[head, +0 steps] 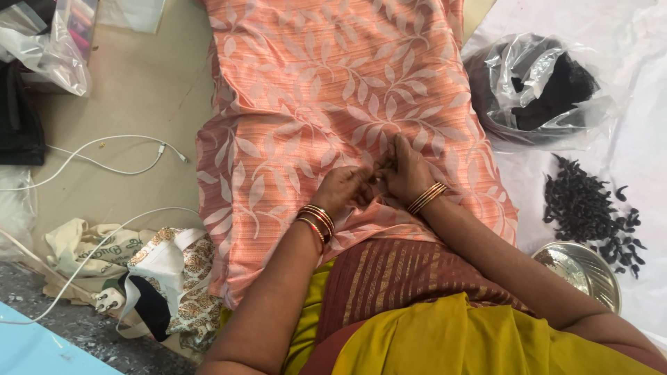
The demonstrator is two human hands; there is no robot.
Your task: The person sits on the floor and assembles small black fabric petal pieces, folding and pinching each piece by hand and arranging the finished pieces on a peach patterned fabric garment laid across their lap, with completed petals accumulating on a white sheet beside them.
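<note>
Fingertips of both hands pinched together over the lap, meeting on a small dark piece between them; too small to tell what it is, looks like one of the dark pods lying nearby. Left hand (345, 187) fingers curled in, tips closed on that piece from its side. Right hand (405, 169) knuckles up, thumb and forefinger also closed on it, the two hands touching at the tips. Bangles (318, 219) on the left wrist, red and gold; gold bangles (426, 198) on the right wrist

Both hands rest on the peach leaf-print cloth (306, 90) spread over the lap and legs. Step in hand, as I judge it: splitting or picking open one pod, mid-pull. Next move would call for a firm pinch on each half and a small twist apart, kept over the cloth so nothing drops

To the person's right on a white sheet (639, 139): heap of dark pods (587, 208), a steel bowl (590, 274) just below it, and a clear plastic bag (538, 90) with more dark stuff inside, further up. To the left on the floor: white cables (104, 149) with a plug, a printed cloth bag (174, 278), another plastic bag (55, 42) in the corner
</note>
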